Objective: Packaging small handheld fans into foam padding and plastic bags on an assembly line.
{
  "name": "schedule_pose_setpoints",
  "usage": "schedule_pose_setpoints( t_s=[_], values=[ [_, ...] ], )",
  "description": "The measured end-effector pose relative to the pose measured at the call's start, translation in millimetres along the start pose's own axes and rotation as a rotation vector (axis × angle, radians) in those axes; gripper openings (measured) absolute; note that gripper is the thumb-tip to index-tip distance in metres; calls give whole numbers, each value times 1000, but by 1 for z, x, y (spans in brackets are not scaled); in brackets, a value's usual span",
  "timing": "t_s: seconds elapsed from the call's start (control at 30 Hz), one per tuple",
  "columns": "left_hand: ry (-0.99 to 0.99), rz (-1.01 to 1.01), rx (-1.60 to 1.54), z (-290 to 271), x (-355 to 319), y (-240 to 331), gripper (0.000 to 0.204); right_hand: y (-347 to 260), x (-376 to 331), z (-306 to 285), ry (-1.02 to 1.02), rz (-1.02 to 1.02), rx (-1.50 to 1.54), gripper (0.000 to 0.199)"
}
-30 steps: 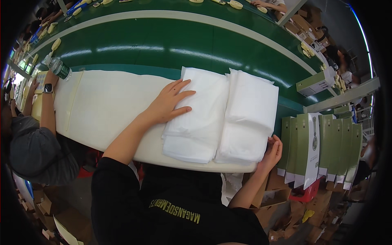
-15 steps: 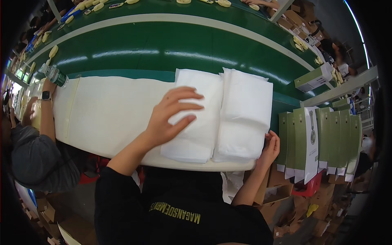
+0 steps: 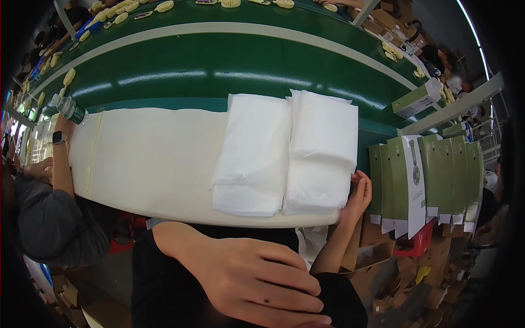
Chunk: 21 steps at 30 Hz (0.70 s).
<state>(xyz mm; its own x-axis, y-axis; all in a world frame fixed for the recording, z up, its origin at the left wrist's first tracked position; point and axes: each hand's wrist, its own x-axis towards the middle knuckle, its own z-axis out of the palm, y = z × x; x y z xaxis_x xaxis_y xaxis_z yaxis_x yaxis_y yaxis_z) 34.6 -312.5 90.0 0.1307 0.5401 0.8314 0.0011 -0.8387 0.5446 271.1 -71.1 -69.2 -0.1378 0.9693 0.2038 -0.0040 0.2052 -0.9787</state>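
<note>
My left hand [image 3: 257, 279] is raised off the table, large in the lower middle of the head view. Its fingers stretch out over my black shirt, and the thumb is hidden; nothing shows in it. My right hand [image 3: 357, 198] rests at the table's right edge, touching or close beside the right stack of thin white sheets or bags [image 3: 322, 147]. Its fingers are loosely bent and apart, with no held thing visible. Left of that stack lies a second white stack [image 3: 252, 153]. Both stacks lie on the cream-coloured table [image 3: 147, 158].
Folded green boxes [image 3: 440, 177] stand in a row at the right, above a red stool [image 3: 414, 240]. Beyond the table runs a green conveyor [image 3: 219, 60]. At the left a person's arm [image 3: 62, 158] with a watch reaches by a plastic bottle [image 3: 71, 109]. Cardboard boxes [image 3: 372, 262] sit below.
My left hand has left the space above the left white stack and moved back toward me, closer to the camera. My right hand stays beside the right stack. The view has shifted slightly.
</note>
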Motion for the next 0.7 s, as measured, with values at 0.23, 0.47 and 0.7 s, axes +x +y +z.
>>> schedule_pose_setpoints(
  t_s=[0.23,0.47,0.7],
  values=[
    [-50,387,438,-23,22,-2,10,1,-1,0,-1,-14,-8,24],
    [107,495,495,-25,25,-8,6,6,-1,2,-6,-16,-24,24],
    [80,514,419,-33,23,-14,4,7,1,1,-1,-18,-35,24]
  ],
)
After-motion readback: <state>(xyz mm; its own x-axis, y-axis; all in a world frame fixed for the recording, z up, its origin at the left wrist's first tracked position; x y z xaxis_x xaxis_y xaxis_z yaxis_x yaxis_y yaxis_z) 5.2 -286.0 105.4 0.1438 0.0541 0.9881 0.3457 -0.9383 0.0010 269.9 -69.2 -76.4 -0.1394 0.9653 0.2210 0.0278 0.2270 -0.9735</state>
